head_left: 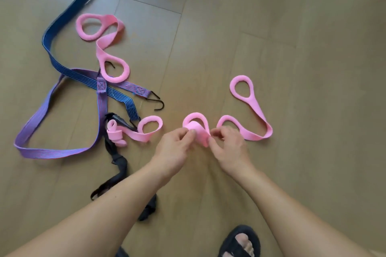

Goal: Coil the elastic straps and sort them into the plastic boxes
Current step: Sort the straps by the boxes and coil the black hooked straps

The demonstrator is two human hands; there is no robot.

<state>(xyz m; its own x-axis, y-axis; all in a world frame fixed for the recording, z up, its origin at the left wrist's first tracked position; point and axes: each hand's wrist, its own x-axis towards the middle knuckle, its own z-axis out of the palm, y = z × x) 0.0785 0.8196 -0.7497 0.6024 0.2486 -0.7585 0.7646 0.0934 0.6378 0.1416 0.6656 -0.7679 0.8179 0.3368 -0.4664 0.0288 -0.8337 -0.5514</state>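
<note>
Straps lie all over the wooden floor (292,27), and I am busy with one of them. My left hand (175,146) pinches the small roll (198,131) at one end of the pink strap (267,131), thumb and fingers curled on it. My right hand (227,146) pinches the same strap just beside the roll, on the right. The rest of this strap lies loose on the floor, going off to the right and then far, with its big loops flat. So I think the coiling has only begun, and most of the strap is not rolled yet. Next I need to turn the roll along the strap and keep it tight, so it does not spring open. On the left lie a second pink strap (102,47), a half-rolled pink one (137,134), a purple strap (52,153), a blue strap (50,33) and a black strap (119,165). I cannot see any plastic boxes from here.
</note>
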